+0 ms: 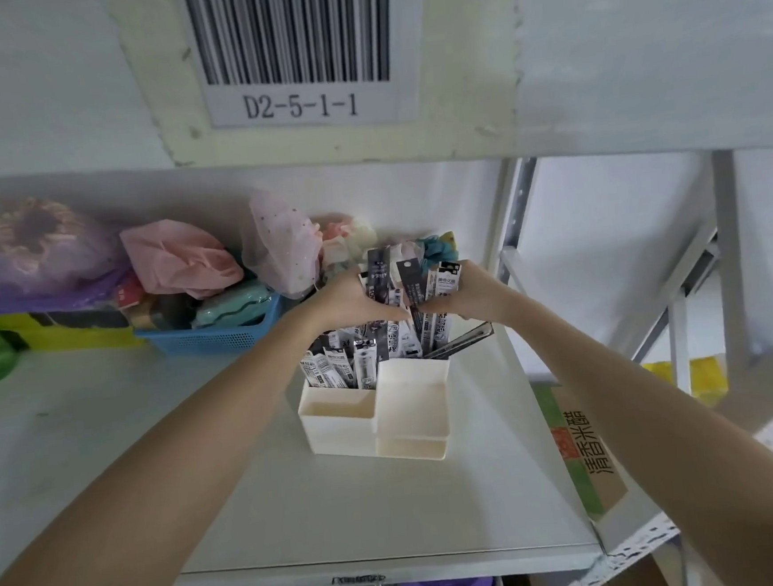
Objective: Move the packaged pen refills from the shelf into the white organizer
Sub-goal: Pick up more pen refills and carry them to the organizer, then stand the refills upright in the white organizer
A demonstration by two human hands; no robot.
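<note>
Over the white organizer (375,414) on the shelf (108,430), left hand (352,297) and right hand (463,293) clamped together on packaged pen refills (413,279), blue basket (212,336) behind-left, cardboard box (581,444) beside right

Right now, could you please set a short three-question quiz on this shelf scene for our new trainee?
1. True or false: both hands grip the bundle of packaged pen refills above the white plastic organizer.
2. Which organizer compartments already hold refills: A) front, B) rear?
3. What colour is the perforated plastic basket to the left of the hands?

Key:
1. True: left hand and right hand both hold it.
2. B.
3. Blue.
</note>
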